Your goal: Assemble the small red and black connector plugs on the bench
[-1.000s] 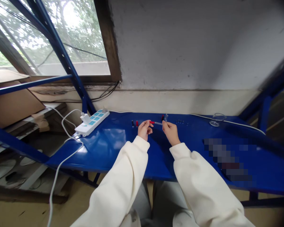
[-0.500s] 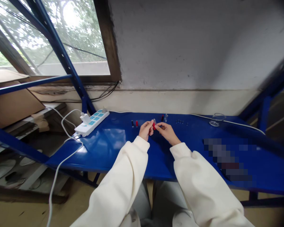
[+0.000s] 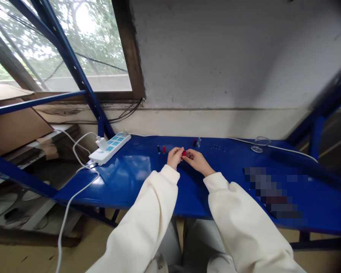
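A small red cylindrical piece (image 3: 183,152) is pinched between my two hands above the blue table (image 3: 125,193). My left hand (image 3: 174,157) is closed around its left side, and the thumb points up. From the right, my right hand (image 3: 198,160) grips it with bent fingertips. Fingers cover most of the piece, so its exact kind is hidden. Left of my hands stand a dark small cylinder (image 3: 158,149) and a red small cylinder (image 3: 164,149). Beyond my right hand are a dark red cylinder (image 3: 194,142) and some clear pieces (image 3: 199,142).
Several tiny clear bits (image 3: 215,147) lie toward the back right, near a clear round container (image 3: 257,148). A white power strip (image 3: 110,148) with a plugged-in adapter sits at the left edge. A blurred-out patch (image 3: 272,193) covers the table's right side.
My hands have drawn closer together around the red piece. It now looks turned and lower, and the clear part seen above it before is hidden.
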`<state>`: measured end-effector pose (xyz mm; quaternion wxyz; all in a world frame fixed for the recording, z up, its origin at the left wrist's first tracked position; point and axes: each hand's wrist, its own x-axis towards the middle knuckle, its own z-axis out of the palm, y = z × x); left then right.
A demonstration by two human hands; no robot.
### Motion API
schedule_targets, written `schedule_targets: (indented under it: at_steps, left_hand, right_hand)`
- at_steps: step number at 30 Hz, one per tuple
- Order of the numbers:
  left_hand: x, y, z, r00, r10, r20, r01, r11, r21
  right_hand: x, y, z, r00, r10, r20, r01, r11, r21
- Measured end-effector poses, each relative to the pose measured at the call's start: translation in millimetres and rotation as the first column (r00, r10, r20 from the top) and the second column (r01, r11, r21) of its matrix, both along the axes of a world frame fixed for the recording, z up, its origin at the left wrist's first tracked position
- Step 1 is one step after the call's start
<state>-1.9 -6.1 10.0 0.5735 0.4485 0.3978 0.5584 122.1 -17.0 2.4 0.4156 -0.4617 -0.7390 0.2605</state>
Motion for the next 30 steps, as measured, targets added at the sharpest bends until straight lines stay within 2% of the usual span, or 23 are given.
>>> schedule_targets:
  at_steps: [5,9,12,17,20,30]
  left_hand:
    - [1.2,5.0,-6.1,0.989,0.119,-0.087,-0.119,0.993,0.007]
    - [1.7,7.3,-11.5,0.961,0.149,-0.233,-0.133,0.988,0.080]
    - [3.2,6.6,-15.4,0.937,0.117,-0.329,-0.078,0.988,0.131]
    - [7.0,5.3,-20.5,0.906,0.058,-0.419,0.010,0.987,0.158]
    - [8.1,5.0,-20.6,0.900,0.053,-0.433,0.017,0.988,0.156]
    - [8.8,2.5,-16.3,0.896,0.031,-0.443,0.032,0.991,0.133]
  right_hand:
    - [6.0,16.0,10.1,0.990,0.035,0.137,-0.027,0.998,-0.059]
    - [19.8,33.8,18.7,0.956,-0.030,0.292,0.070,0.989,-0.127]
    - [32.5,44.3,14.9,0.914,-0.131,0.385,0.185,0.977,-0.107]
    - [45.8,49.8,-3.2,0.840,-0.393,0.374,0.432,0.902,-0.024]
    - [47.1,49.3,-11.3,0.797,-0.485,0.360,0.513,0.858,0.023]
    - [40.4,53.1,-19.3,0.752,-0.537,0.383,0.571,0.820,0.029]
